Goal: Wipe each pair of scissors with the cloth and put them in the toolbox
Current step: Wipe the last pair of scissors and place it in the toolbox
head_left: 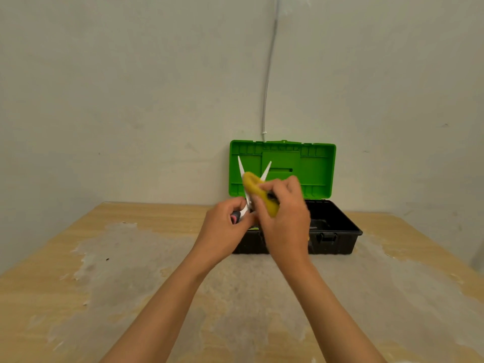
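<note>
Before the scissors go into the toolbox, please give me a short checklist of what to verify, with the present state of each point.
1. Toolbox lid is open: ok.
2. Scissors are held firmly: ok, left hand grips the handle end.
3. Cloth is on the blades: ok, right hand presses it between them.
4. Blades are closed for storing: not ok, they stand spread open.
5. Blades are wiped clean: cannot tell.
6. Free room inside the toolbox: cannot tell, hands hide much of it.

Glossy plastic toolbox [332,231], fuzzy yellow cloth [252,186], worn, patchy wooden table [104,284].
</note>
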### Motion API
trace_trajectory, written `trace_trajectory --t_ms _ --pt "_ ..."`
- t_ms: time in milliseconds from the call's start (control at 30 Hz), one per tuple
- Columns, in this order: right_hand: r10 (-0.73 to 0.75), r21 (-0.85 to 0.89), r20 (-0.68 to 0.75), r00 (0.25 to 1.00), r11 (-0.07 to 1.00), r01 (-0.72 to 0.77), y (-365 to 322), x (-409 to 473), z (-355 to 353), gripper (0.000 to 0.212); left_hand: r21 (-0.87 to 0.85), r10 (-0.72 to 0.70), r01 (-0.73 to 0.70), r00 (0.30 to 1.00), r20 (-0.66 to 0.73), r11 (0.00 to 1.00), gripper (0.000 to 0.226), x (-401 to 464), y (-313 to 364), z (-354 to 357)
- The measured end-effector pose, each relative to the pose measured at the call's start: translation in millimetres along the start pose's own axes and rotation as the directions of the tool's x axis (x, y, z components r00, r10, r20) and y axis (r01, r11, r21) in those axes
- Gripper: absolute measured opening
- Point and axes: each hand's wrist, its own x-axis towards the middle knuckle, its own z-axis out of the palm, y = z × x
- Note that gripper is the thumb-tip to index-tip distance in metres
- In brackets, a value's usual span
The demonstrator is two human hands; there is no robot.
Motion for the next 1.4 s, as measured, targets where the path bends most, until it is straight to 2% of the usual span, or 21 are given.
trace_trajectory --t_ms 100,233,300,333,400,467,533,600,667,767,867,1067,1233,1333,1400 --pt "-0.018 0.010 0.059 0.998 1.000 0.018 9 -13 0 0.016 0.019 -0.025 0.024 0.999 0.031 1.000 0.024 -7 -4 -1" --pt "0.130 -0.053 -0.041 0.991 0.990 -0.132 25 18 -8 0.020 0.076 -0.064 0.057 0.993 0.096 0.995 0.028 -14 -8 3" --pt "0.131 -0.021 -0.067 0.989 0.991 -0.133 26 25 -13 0.020 0.088 -0.095 0.086 0.990 0.107 0.992 0.029 -13 -8 2" --pt "0.087 0.021 -0.025 0.996 0.996 -0.086 23 22 -15 0.019 0.088 -0.111 0.103 0.989 0.095 0.991 0.029 -11 -7 0" --pt "-0.046 0.078 0.156 0.987 0.996 0.034 15 4 -16 0.019 0.070 -0.119 0.114 0.990 0.078 0.991 0.021 -7 -5 -4" --pt "-0.140 0.026 0.276 0.951 0.990 0.138 10 -18 -14 0.016 0.072 -0.086 0.079 0.992 0.095 0.994 0.007 -5 -1 -7" --pt "-0.131 -0.055 0.206 0.970 0.988 0.145 11 -18 -11 0.014 0.140 -0.047 0.028 0.990 0.134 0.990 0.004 -9 1 -4" --pt "-0.083 -0.102 0.088 0.993 0.991 0.092 11 -4 -10 0.016 0.216 -0.017 -0.018 0.987 0.160 0.976 0.022 -16 2 3" --pt "-0.062 -0.103 0.043 0.997 0.993 0.066 8 10 -8 0.017 0.228 -0.010 -0.026 0.988 0.155 0.973 0.031 -17 2 7" --pt "-0.079 -0.083 0.127 0.989 0.992 0.090 1 -1 -3 0.015 0.204 -0.040 0.020 0.995 0.092 0.979 0.028 -11 0 0" --pt "-0.084 -0.066 0.180 0.980 0.993 0.097 1 -22 -1 0.012 0.238 -0.062 0.036 0.993 0.101 0.971 0.023 -15 -3 -5" --pt "0.052 -0.141 0.050 0.997 0.989 -0.044 8 15 6 0.016 0.326 -0.051 0.006 0.990 0.131 0.945 0.035 -28 -2 11" --pt "0.174 0.067 -0.026 0.984 0.983 -0.172 9 15 1 0.013 0.279 -0.155 0.142 0.987 0.027 0.950 0.030 -25 -14 10" --pt "0.242 0.075 0.096 0.966 0.966 -0.249 10 -12 2 0.010 0.249 -0.185 0.188 0.982 -0.035 0.950 0.019 -22 -15 9" --pt "0.291 0.115 0.238 0.927 0.939 -0.325 10 -31 7 0.015 0.210 -0.197 0.190 0.980 0.013 0.959 0.010 -21 -11 12"
